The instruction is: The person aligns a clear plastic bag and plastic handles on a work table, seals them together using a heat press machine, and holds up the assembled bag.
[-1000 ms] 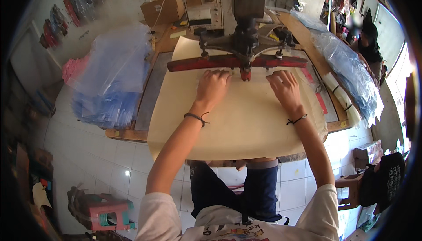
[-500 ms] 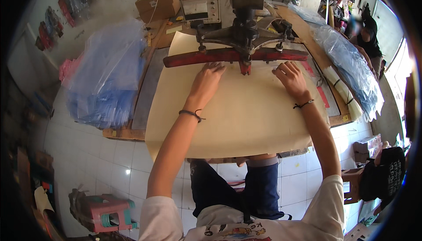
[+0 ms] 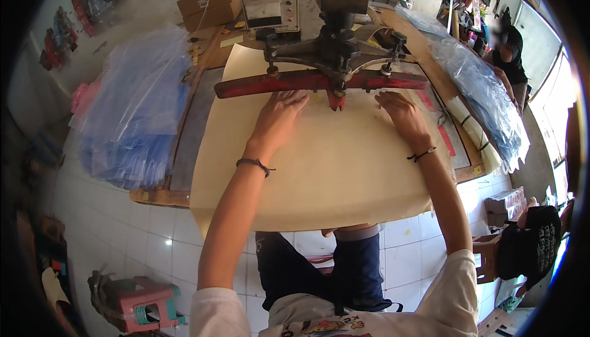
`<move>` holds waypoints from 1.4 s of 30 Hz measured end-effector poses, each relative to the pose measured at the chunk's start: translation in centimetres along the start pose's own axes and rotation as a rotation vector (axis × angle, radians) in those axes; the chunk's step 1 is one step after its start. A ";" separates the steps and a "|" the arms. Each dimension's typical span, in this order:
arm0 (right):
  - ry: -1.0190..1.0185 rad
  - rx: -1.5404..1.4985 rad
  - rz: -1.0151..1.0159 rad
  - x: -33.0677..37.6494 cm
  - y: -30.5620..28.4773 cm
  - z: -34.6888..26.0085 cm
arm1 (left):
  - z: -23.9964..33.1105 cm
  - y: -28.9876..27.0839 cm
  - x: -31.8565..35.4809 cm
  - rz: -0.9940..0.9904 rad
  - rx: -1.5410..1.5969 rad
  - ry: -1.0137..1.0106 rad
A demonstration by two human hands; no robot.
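Head view: we're looking down over both forearms at a work table with a big machine at its far edge.
Fingers: both sets spread wide and pressed flat, gripping nothing. Our left hand [image 3: 281,113] and right hand [image 3: 401,111] both rest palm-down on the sheet, fingertips right up at the red bar.
Sheet: large cream sheet [image 3: 319,171], smooth and matte, covers most of the table and droops over the near edge toward our knees.
Handling guess: we'd say light and floppy, bends under its own weight, probably creases easily and slides on the board. Best steered with flat palms or pinched at the near overhanging edge.
Red bar: long worn red bar [image 3: 319,81], paint chipped, hard metal we think, hangs from the dark machine head [image 3: 335,36] across the far part of the sheet.
Table: wooden frame [image 3: 157,197], rough edges.
Sides: soft heap of clear bluish plastic bags [image 3: 132,116] at the left edge, more of the same plastic [image 3: 485,91] along the right edge.
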State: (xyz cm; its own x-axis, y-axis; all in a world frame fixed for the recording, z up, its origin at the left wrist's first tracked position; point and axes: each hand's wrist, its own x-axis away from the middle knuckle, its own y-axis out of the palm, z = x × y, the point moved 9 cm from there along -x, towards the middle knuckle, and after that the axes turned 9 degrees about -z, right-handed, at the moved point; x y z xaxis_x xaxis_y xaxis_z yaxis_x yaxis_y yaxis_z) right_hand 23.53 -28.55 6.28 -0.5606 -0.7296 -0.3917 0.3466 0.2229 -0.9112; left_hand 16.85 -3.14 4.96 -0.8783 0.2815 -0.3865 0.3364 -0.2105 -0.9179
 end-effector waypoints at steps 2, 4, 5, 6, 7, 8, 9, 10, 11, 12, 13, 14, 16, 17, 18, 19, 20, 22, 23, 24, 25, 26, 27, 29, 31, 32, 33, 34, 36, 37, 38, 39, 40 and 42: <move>0.044 0.020 -0.035 0.1 0.8 0.4 | 0.2 -0.4 -0.2 -0.025 -0.024 -0.028; 0.043 0.038 -0.042 -0.1 0.7 0.4 | 0.1 0.3 -0.6 -0.051 -0.051 -0.057; 0.038 0.047 -0.042 -0.3 0.6 0.3 | 0.1 0.4 -0.7 -0.012 -0.119 -0.067; 0.037 0.044 -0.036 -0.4 0.5 0.4 | 0.1 0.4 -0.8 0.027 -0.187 -0.076; 0.038 0.047 -0.042 -0.4 0.7 0.5 | -0.1 0.6 -0.7 0.028 -0.194 -0.075; 0.041 0.055 -0.053 -0.4 0.9 0.7 | -0.5 0.8 -0.7 0.031 -0.111 -0.106; 0.044 0.058 -0.049 -0.4 0.9 0.7 | -0.8 0.9 -0.7 0.034 -0.029 -0.135; 0.043 0.014 -0.063 -0.5 1.1 0.7 | -1.0 1.1 -0.7 0.038 -0.031 -0.129; 0.037 -0.032 -0.076 -0.8 1.0 0.4 | -1.5 1.3 -0.5 0.025 0.022 -0.133; 0.037 -0.031 -0.069 -1.0 0.8 -0.1 | -2.1 1.5 -0.3 0.013 0.075 -0.137; 0.029 -0.043 -0.051 -1.0 0.4 -0.6 | -2.5 1.6 -0.1 0.017 0.069 -0.135; 0.024 -0.049 -0.032 -0.9 -0.2 -0.8 | -2.6 1.7 -0.3 -0.020 0.127 -0.127; 0.038 -0.014 -0.044 -0.7 0.4 -0.3 | -2.3 1.8 -0.4 -0.051 0.179 -0.112; 0.048 0.011 -0.066 -0.8 0.6 -0.2 | -1.8 1.8 -0.1 -0.057 0.124 -0.109; 0.049 0.013 -0.059 -0.9 0.6 0.0 | -1.6 1.7 -0.1 -0.062 0.069 -0.106; 0.073 -0.032 -0.097 -1.0 1.0 0.4 | -1.7 1.5 -0.3 -0.059 0.064 -0.103; 0.101 -0.075 -0.141 -1.0 1.3 0.8 | -1.5 1.6 -0.6 -0.106 0.083 -0.105; 0.130 -0.128 -0.148 -1.1 1.4 1.1 | -1.5 2.0 -0.9 -0.154 0.105 -0.102; 0.152 -0.184 -0.155 -1.1 1.4 1.3 | -1.7 1.9 -0.8 -0.150 0.095 -0.096; 0.154 -0.183 -0.158 -1.1 1.6 1.5 | -1.8 1.9 -0.8 -0.147 0.085 -0.091; 0.115 -0.159 -0.125 -1.1 1.6 1.4 | -1.8 2.1 -0.9 -0.148 0.088 -0.090; 0.075 -0.138 -0.093 -1.4 1.3 0.9 | -1.9 2.3 -1.0 -0.165 0.035 -0.095; 0.075 -0.139 -0.096 -1.5 1.2 1.0 | -2.0 2.5 -1.0 -0.182 -0.017 -0.100; 0.139 -0.190 -0.201 -1.8 1.8 1.6 | -2.0 2.5 -1.2 -0.190 -0.029 -0.087; 0.101 -0.150 -0.175 -1.6 2.2 1.2 | -1.7 2.3 -1.4 -0.197 -0.044 -0.076; 0.067 -0.106 -0.146 -1.5 2.0 0.9 | -2.0 2.7 -1.5 -0.224 -0.011 -0.106; 0.067 -0.107 -0.148 -1.4 2.0 1.0 | -2.3 3.1 -1.7 -0.251 0.023 -0.137; 0.058 -0.108 -0.136 -1.2 1.8 1.1 | -2.3 3.3 -1.8 -0.253 0.024 -0.137; 0.055 -0.119 -0.130 -1.1 1.0 0.3 | -2.6 3.4 -1.8 -0.213 0.035 -0.126; 0.100 -0.139 -0.188 -1.4 0.9 0.1 | -2.9 3.5 -1.6 -0.222 0.035 -0.127; 0.143 -0.150 -0.244 -1.5 1.0 0.3 | -2.9 3.4 -1.9 -0.232 0.086 -0.140; 0.144 -0.150 -0.246 -1.5 1.1 0.4 | -2.9 3.4 -2.2 -0.241 0.137 -0.153; 0.135 -0.158 -0.275 -1.3 1.4 0.5 | -2.9 3.5 -2.5 -0.241 0.139 -0.153; 0.126 -0.167 -0.306 -1.1 1.9 0.7 | -3.2 4.2 -2.8 -0.280 0.225 -0.169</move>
State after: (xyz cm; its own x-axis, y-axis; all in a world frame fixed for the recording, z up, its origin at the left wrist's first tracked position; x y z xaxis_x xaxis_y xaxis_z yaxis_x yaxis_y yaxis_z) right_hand 25.31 -27.72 5.10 -0.7112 -0.6957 -0.1008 0.0266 0.1167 -0.9928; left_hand 21.85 -1.79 1.90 -0.9754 0.2029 -0.0867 0.0099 -0.3526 -0.9357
